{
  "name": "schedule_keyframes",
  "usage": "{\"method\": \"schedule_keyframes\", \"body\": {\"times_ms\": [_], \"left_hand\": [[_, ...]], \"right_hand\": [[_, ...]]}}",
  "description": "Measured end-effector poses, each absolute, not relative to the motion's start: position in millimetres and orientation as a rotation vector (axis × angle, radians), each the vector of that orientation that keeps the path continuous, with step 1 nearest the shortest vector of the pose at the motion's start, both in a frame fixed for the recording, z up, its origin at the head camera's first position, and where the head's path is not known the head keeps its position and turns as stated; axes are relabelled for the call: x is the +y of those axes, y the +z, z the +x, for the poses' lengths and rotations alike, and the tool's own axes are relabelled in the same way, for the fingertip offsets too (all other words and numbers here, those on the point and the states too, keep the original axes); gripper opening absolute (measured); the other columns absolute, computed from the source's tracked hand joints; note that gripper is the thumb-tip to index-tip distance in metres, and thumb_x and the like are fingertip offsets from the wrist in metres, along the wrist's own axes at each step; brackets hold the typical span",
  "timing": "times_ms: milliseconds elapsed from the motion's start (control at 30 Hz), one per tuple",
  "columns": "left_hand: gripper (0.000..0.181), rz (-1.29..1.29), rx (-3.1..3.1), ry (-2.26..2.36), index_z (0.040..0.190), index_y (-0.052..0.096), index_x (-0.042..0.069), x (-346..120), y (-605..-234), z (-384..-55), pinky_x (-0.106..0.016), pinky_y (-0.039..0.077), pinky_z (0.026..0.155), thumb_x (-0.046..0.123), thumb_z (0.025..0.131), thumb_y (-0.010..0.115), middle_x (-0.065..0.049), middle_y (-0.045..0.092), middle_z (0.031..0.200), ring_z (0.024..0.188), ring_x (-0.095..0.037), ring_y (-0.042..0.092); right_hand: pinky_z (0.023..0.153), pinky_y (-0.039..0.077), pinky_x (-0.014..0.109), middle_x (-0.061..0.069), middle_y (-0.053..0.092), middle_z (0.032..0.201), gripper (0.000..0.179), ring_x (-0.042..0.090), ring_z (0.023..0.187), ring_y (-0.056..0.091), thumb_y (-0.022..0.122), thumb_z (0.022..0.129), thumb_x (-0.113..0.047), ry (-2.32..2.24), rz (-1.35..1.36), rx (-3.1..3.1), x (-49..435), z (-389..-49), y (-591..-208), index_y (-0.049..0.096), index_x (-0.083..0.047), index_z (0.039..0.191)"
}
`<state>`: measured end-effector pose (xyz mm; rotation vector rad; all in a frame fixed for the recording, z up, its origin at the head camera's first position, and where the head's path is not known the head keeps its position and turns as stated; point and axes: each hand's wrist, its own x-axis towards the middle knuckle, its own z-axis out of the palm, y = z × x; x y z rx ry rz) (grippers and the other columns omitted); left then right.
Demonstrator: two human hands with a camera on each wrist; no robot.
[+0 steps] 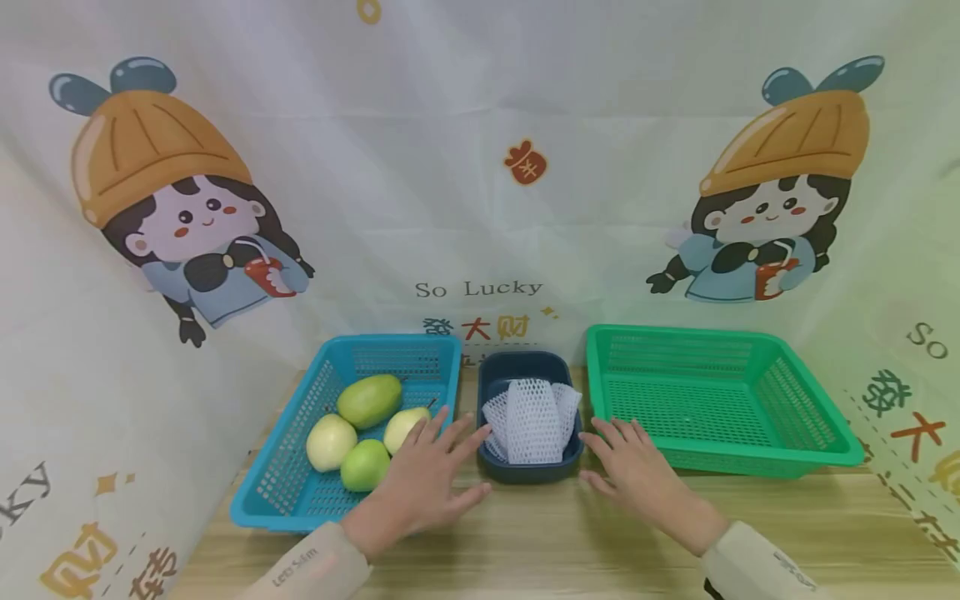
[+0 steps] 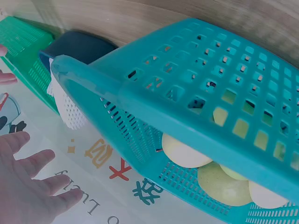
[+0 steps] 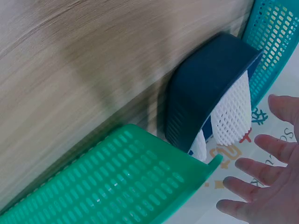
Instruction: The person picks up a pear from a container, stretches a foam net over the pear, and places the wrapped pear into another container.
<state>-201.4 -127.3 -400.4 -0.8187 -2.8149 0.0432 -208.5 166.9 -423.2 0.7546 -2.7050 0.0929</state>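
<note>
My left hand (image 1: 423,475) hovers with fingers spread over the right front part of the blue basket (image 1: 258,500), holding nothing. Inside that basket lie a green mango (image 1: 370,401), a green apple (image 1: 365,465) and two pale yellow pears (image 1: 331,442), one partly covered by the hand in the head view. Between the hands stands a small dark blue bin (image 1: 528,475) with several white foam fruit nets (image 1: 533,421) in it. My right hand (image 1: 637,475) is held out, fingers apart, near the bin's right side and the front left corner of the green basket (image 1: 750,460).
The green basket holds nothing and stands at the right. All containers sit on a wooden table (image 1: 540,542). Behind them hangs a white printed cloth (image 1: 465,167), which also runs along both sides.
</note>
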Motion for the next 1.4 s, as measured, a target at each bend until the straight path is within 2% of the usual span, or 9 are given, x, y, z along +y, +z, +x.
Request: {"method": "schedule_keyframes", "body": {"times_ms": [167,433,800,1133,1400], "left_hand": [[0.068,-0.797,-2.791,0.037,0.144,0.034,0.026,-130,-401,-203,-0.053,0.026,0.109,0.062,0.087,0.043,-0.006,0.038,0.147,0.137,-0.035,0.028],[0.068,-0.806,-2.781,0.038,0.143,0.035,0.024,-134,-397,-202,-0.054,0.03,0.107,0.06,0.087,0.044,-0.007,0.039,0.146,0.136,-0.036,0.031],[0.067,-0.774,-2.803,0.026,0.143,0.036,0.023,-138,-395,-204,-0.052,0.032,0.106,0.059,0.087,0.045,-0.008,0.042,0.143,0.134,-0.036,0.033],[0.063,-0.723,-2.831,-0.092,0.14,0.041,0.021,-145,-391,-207,-0.053,0.036,0.102,0.054,0.087,0.051,-0.009,0.05,0.135,0.128,-0.034,0.041],[0.059,-0.68,-2.815,-0.068,0.136,0.046,0.017,-155,-386,-212,-0.049,0.045,0.091,0.05,0.088,0.053,-0.008,0.056,0.126,0.117,-0.032,0.051]], "right_hand": [[0.094,0.043,0.054,0.021,0.053,0.125,0.044,0.04,0.113,0.05,0.067,0.084,-0.028,0.113,0.675,-2.707,167,-211,-426,0.057,-0.003,0.119],[0.083,0.049,0.052,0.022,0.057,0.119,0.041,0.039,0.107,0.054,0.069,0.082,-0.022,0.115,0.558,-2.72,175,-220,-432,0.058,-0.002,0.116],[0.066,0.052,0.043,0.015,0.063,0.093,0.025,0.031,0.085,0.058,0.068,0.082,-0.009,0.124,0.472,-2.67,177,-229,-435,0.061,0.003,0.103],[0.061,0.049,0.044,0.013,0.064,0.093,0.02,0.031,0.083,0.058,0.068,0.083,-0.01,0.171,0.39,-2.691,176,-231,-433,0.063,-0.001,0.1],[0.06,0.047,0.044,0.012,0.065,0.095,0.02,0.03,0.083,0.058,0.068,0.083,-0.011,0.221,0.334,-2.737,172,-228,-431,0.063,-0.003,0.101]]}}
